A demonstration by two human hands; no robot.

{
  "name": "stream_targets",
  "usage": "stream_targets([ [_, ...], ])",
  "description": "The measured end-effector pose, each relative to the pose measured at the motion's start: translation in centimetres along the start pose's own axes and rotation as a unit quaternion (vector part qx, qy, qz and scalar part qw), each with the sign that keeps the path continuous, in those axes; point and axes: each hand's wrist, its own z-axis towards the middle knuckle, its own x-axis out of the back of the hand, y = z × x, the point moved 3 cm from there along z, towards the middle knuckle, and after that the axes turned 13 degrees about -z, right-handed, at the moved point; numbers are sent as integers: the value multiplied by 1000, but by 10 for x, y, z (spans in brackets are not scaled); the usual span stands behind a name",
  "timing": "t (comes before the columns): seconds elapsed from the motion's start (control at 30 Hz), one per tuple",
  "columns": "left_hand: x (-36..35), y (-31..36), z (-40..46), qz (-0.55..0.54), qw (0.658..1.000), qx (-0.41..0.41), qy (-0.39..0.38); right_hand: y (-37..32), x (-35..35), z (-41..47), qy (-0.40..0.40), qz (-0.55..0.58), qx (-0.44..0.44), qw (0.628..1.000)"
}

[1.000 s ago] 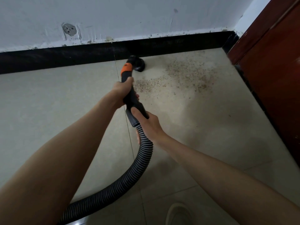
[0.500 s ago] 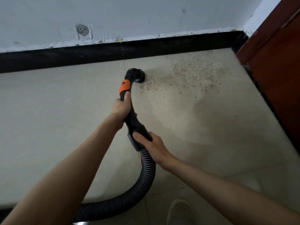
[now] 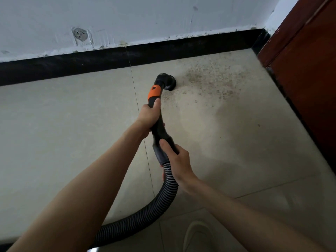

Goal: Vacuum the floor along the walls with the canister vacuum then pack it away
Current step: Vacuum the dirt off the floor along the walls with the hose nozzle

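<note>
Black round brush nozzle (image 3: 166,82) on floor just ahead of left hand (image 3: 149,115) fingers; both hands' fingers wrapped on handle (image 3: 161,128), right hand (image 3: 177,160) at hose cuff. Risk: fast sweep scatters grit (image 3: 209,82) sideways.

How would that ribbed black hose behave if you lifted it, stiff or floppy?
Probably floppy: the ribbed hose already sags in a loose curve from the right hand down to the floor. Its ridges likely give decent grip. It looks hollow, so probably light for its size.
</note>
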Motion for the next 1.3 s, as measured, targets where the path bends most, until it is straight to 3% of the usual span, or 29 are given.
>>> stream_targets([
  [0.3, -38, 2, 19, 51, 998, -21, -15, 2, 16, 15, 46, -4, 20, 999],
  [0.43, -16, 13, 26, 44, 999, -26, 13, -9, 2, 23, 3, 16, 27, 999],
  [0.73, 87, 9, 15, -37, 989, 27, 139, -26, -48, 32, -126, -132, 61, 981],
  [1.07, 75, -31, -38, -44, 994, 53, 88, 9, -31, -18, -268, -88, -13, 959],
  [1.2, 66, -35, -39, -35, 995, 27, 88, 9, -27, -15, -265, -109, -32, 958],
  [1.3, 60, -36, -34, -8, 997, 30, 69, 13, -27, -13, -216, -104, -32, 970],
])
